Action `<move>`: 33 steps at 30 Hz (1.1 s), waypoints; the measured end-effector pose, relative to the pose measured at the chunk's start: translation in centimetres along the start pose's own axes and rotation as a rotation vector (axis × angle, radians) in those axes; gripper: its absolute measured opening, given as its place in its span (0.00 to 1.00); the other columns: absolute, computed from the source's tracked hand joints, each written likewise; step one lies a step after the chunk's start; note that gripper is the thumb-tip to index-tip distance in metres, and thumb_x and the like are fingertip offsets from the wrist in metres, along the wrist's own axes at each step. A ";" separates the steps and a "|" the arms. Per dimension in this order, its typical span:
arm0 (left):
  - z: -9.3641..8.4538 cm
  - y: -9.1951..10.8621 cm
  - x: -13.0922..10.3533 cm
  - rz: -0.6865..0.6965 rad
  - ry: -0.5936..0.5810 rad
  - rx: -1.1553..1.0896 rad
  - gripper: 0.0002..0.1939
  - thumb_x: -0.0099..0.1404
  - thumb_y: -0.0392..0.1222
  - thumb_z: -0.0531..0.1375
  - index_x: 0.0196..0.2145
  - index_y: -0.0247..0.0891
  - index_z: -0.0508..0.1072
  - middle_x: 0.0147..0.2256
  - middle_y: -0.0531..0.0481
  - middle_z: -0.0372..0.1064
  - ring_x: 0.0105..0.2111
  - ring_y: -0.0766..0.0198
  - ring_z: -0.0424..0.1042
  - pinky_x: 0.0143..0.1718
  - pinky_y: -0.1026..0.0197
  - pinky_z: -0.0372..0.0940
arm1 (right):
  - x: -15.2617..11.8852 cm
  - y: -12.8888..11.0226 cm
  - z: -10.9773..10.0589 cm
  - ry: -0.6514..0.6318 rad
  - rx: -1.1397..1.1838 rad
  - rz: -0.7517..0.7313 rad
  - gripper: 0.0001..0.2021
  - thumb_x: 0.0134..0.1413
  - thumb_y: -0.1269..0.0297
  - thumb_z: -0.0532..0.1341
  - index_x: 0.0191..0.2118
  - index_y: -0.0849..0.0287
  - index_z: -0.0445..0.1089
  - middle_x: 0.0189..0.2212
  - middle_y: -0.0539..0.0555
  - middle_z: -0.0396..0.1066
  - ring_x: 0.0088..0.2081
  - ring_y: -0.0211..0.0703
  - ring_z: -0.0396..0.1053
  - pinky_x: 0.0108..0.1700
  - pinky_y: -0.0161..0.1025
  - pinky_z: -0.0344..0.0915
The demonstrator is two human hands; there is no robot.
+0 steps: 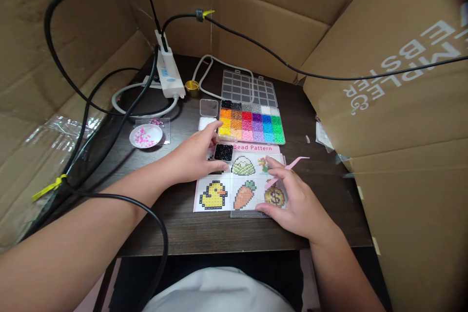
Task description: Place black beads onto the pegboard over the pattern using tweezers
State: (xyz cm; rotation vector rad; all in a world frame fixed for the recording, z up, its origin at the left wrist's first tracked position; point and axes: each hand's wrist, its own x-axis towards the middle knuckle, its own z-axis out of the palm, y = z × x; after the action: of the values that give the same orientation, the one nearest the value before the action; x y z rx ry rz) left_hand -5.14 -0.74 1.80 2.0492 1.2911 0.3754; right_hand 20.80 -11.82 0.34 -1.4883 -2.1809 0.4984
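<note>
My left hand (199,153) reaches over the upper left of the printed bead pattern sheet (213,206). Its thumb and fingers grip a small clear box of black beads (224,152). Low over the sheet's right side, my right hand (294,200) is curled with pink tweezers (292,163) tucked in its fingers, the bent tip pointing away to the right. Beneath that hand a clear pegboard (248,213) lies on the sheet, its lower edge sticking out. Duck, carrot and money bag patterns show. Just beyond stands a sorted bead case (252,122) with many colours, its lid (248,87) folded back.
Left of the case is a small box of white beads (207,123). A white dish (146,135) of pink and white beads sits on another pegboard (165,131). A power strip (170,73), a gold cup (192,88) and looping black cables (86,107) lie leftward. Cardboard walls (256,24) surround the table.
</note>
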 end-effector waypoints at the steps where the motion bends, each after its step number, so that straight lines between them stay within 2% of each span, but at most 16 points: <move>1: -0.1 -0.1 0.0 -0.004 -0.008 -0.030 0.49 0.51 0.52 0.68 0.64 0.39 0.49 0.46 0.44 0.67 0.44 0.54 0.68 0.46 0.52 0.64 | 0.1 -0.1 0.0 -0.034 -0.016 0.000 0.29 0.48 0.57 0.69 0.53 0.55 0.56 0.65 0.62 0.57 0.61 0.57 0.62 0.58 0.57 0.64; 5: -0.5 -0.7 0.2 0.007 -0.020 -0.151 0.47 0.50 0.49 0.69 0.62 0.43 0.51 0.46 0.47 0.67 0.43 0.58 0.68 0.48 0.54 0.64 | 0.5 0.2 0.2 -0.102 -0.057 -0.001 0.30 0.49 0.55 0.67 0.55 0.55 0.57 0.66 0.60 0.55 0.61 0.58 0.61 0.59 0.57 0.63; 9: -0.5 -0.9 0.3 0.017 0.000 -0.155 0.47 0.51 0.45 0.69 0.63 0.45 0.50 0.43 0.49 0.67 0.41 0.61 0.68 0.46 0.55 0.64 | 0.8 0.4 0.2 -0.129 -0.065 -0.012 0.29 0.51 0.53 0.66 0.56 0.55 0.57 0.66 0.60 0.54 0.63 0.58 0.58 0.60 0.56 0.62; 18: -0.8 -0.7 0.1 -0.005 0.010 -0.119 0.48 0.50 0.44 0.70 0.63 0.47 0.49 0.40 0.50 0.69 0.37 0.62 0.69 0.42 0.57 0.66 | 1.2 0.2 0.5 -0.130 -0.089 -0.015 0.27 0.54 0.54 0.64 0.56 0.57 0.57 0.66 0.62 0.54 0.65 0.56 0.55 0.62 0.56 0.60; 28: -1.1 -0.8 -0.1 0.016 -0.011 -0.139 0.48 0.50 0.44 0.69 0.63 0.49 0.50 0.42 0.50 0.72 0.38 0.60 0.71 0.42 0.56 0.67 | 2.2 -0.5 0.7 -0.128 -0.080 0.010 0.25 0.58 0.51 0.60 0.56 0.58 0.57 0.64 0.67 0.56 0.61 0.57 0.62 0.58 0.58 0.63; 33: -1.1 -0.7 -0.1 0.013 0.000 -0.145 0.47 0.50 0.44 0.69 0.62 0.48 0.50 0.43 0.49 0.73 0.38 0.60 0.71 0.44 0.55 0.67 | 2.7 -0.8 0.9 -0.099 -0.061 0.045 0.25 0.56 0.50 0.61 0.54 0.58 0.59 0.62 0.66 0.59 0.63 0.59 0.58 0.59 0.59 0.62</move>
State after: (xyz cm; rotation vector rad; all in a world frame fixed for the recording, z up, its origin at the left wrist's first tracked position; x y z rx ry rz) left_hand -6.30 -0.18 2.10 1.9369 1.2148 0.4612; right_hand 18.87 -9.58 0.48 -1.5785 -2.2617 0.5359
